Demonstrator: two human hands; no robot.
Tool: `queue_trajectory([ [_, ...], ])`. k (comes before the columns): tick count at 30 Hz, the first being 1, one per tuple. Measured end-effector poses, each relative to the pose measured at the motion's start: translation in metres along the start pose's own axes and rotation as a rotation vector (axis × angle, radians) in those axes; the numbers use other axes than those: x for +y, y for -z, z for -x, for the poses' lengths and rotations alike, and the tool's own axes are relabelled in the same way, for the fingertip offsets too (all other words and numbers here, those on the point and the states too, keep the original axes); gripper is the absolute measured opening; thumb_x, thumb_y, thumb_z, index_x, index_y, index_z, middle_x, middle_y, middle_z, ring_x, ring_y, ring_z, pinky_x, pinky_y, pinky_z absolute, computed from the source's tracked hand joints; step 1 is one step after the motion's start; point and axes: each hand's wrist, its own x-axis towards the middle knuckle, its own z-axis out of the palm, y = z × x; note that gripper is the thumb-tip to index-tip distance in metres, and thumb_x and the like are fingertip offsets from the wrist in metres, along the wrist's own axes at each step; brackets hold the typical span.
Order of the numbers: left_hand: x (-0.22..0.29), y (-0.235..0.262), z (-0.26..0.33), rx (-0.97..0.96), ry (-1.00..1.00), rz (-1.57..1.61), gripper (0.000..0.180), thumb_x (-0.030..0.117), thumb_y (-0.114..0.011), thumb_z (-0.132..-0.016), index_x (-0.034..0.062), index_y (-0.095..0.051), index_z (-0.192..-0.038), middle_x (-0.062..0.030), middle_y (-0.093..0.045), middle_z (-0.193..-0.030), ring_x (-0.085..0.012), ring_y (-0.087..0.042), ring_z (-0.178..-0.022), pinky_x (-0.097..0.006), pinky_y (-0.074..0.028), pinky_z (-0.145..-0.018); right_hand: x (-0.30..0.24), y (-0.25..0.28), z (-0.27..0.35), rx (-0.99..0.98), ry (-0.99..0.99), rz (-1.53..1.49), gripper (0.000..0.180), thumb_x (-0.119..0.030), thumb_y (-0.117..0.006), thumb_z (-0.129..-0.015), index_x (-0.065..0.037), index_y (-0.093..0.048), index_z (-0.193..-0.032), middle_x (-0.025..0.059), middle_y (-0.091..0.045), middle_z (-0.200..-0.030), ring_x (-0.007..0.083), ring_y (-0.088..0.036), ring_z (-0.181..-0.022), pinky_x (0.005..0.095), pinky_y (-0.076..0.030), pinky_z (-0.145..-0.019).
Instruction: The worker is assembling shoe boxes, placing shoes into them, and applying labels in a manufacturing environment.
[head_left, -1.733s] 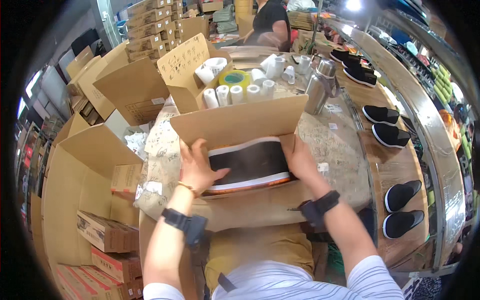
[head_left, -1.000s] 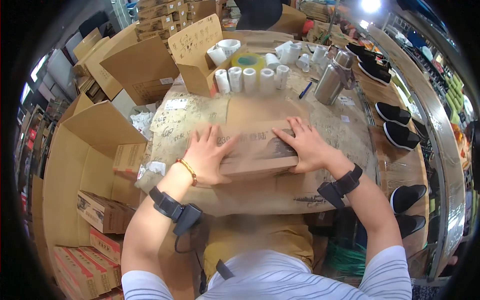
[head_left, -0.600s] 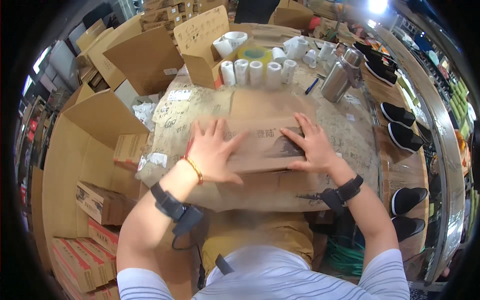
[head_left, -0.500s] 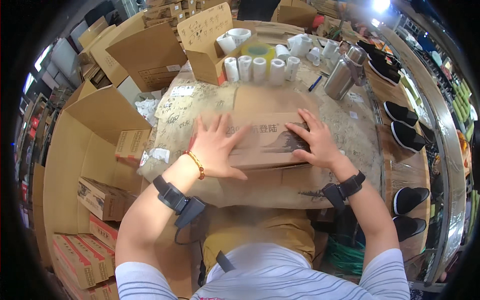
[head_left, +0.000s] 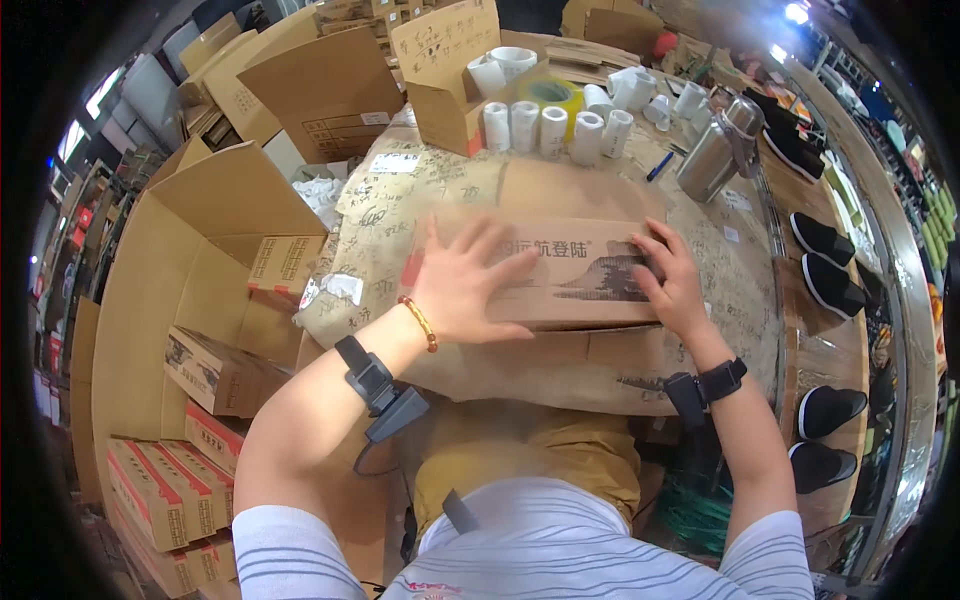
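Left hand (head_left: 462,282) is splayed wide, right hand (head_left: 680,282) half-curled, both on but not gripping the oblong brown cardboard box (head_left: 590,285) on the paper-covered table (head_left: 385,250), and its printed lid (head_left: 575,240) just came down, hiding the black contents.

Printed box (head_left: 575,275): brown cardboard, matt, fairly smooth. Table cover (head_left: 440,190): brown paper, dull, wrinkled, ink-scrawled. Large carton (head_left: 150,320), left: plain matt cardboard. Flask (head_left: 710,162): bare metal, soft sheen. Tape roll (head_left: 573,100): yellowish plastic, glossy. Short rolls (head_left: 553,132): white, paper-like, smooth. Shelf (head_left: 830,350): wood-grained, shiny in patches. Shoes (head_left: 832,412): black uppers, cloth-like, matt. Bracelet (head_left: 419,323): gold-coloured, polished. Shirt (head_left: 520,530): striped cloth, soft, matt. Trousers (head_left: 560,450): mustard cloth, creased
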Motion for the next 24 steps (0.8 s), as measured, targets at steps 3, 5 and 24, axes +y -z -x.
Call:
queue_trajectory([
  [3,0.007,0.011,0.007,0.03,-0.002,0.086,0.082,0.06,-0.073,-0.054,0.025,-0.052,-0.126,-0.0127,-0.038,-0.137,-0.0378,-0.034,-0.128,-0.07,-0.021,-0.097,0.012,0.001,0.02,0.281,-0.245,-0.306,0.035,-0.03,-0.06,-0.085,-0.008,-0.062,-0.112,0.0159,-0.045,-0.133,0.0302,-0.043,-0.122,0.0384,-0.035,-0.1],
  [5,0.012,0.01,0.02,0.01,0.042,0.116,0.076,0.039,-0.081,-0.056,0.0208,-0.053,-0.124,-0.0135,-0.038,-0.136,-0.0373,-0.035,-0.128,-0.06,-0.032,-0.099,0.021,-0.006,0.046,0.29,-0.325,-0.327,0.034,-0.03,-0.058,-0.087,-0.007,-0.062,-0.112,0.0154,-0.045,-0.133,0.0289,-0.043,-0.123,0.0375,-0.034,-0.1],
  [24,0.002,0.006,0.003,0.194,0.428,0.269,0.032,0.03,-0.068,-0.074,0.0052,-0.057,-0.091,-0.012,-0.057,-0.096,-0.0327,-0.047,-0.103,-0.043,-0.037,-0.089,-0.011,0.005,0.014,0.045,-0.421,-0.33,0.014,-0.015,-0.058,-0.088,-0.002,-0.058,-0.093,0.004,-0.056,-0.09,0.0162,-0.052,-0.081,0.0241,-0.041,-0.076],
])
